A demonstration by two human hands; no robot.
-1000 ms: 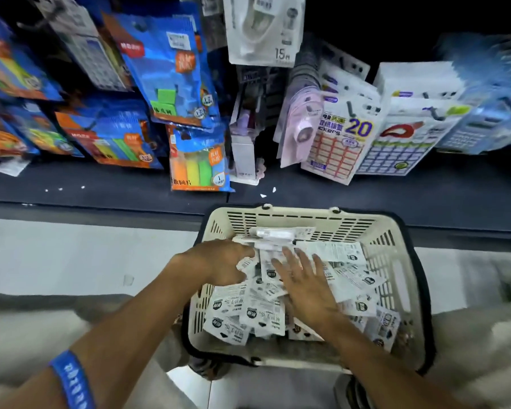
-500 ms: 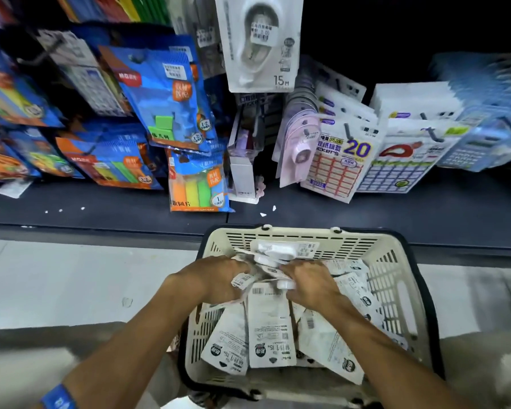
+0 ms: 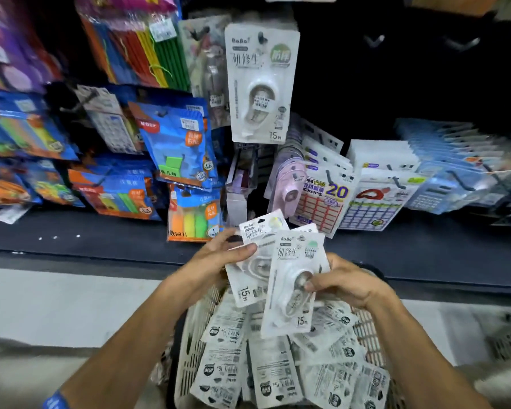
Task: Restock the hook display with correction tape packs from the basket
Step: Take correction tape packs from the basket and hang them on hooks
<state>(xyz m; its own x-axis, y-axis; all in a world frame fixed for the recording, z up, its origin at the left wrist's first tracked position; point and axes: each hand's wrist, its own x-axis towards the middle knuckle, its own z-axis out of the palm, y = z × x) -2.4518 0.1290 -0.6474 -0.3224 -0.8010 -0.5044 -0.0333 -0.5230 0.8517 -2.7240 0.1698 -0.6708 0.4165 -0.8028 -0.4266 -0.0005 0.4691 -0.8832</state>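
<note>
Left hand pinches one correction tape pack and right hand grips another, both above the basket. Best align their hang holes before threading the hook.

Two bare forearms reach in from the bottom edge, with no sleeves over them. The left hand and the right hand wear no gloves, and no rings or watch show on them. Low on the left forearm sits a blue wristband, a flat band with pale markings too blurred to read, partly cut off by the frame.
</note>
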